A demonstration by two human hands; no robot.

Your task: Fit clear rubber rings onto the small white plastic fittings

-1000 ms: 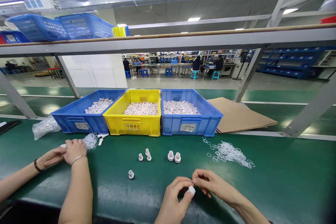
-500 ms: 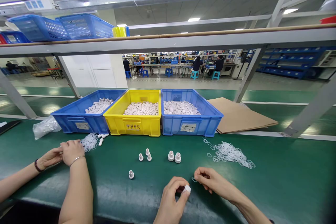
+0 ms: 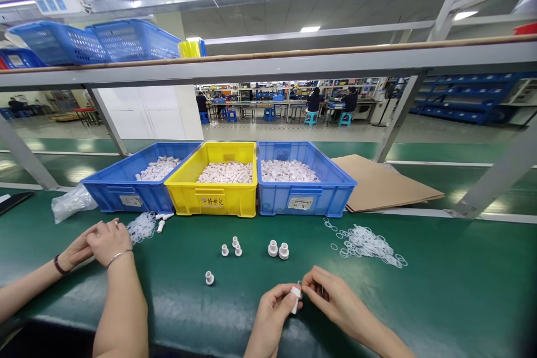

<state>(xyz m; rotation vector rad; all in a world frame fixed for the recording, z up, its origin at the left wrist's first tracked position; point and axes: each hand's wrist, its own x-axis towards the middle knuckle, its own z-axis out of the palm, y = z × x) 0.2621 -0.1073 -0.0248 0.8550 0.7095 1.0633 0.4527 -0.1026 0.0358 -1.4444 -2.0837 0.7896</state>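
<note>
My left hand pinches a white plastic fitting, which stands tilted between thumb and fingers. Close by on the right, my right hand is closed on a thin white ring, partly hidden at the fingertips and near the fitting's top end. Beyond my hands are two larger white fittings, upright on the green table. Several smaller fittings stand left of them, one apart and nearer. A loose pile of white rings lies to the right.
A co-worker's hands work at the left beside another ring pile. Behind stand a blue bin, a yellow bin and a second blue bin, holding white parts. Cardboard lies right; a shelf crosses above.
My right hand has moved left with the ring, up to the fitting. My left hand has turned the fitting more upright. The co-worker's hands have shifted slightly left.
</note>
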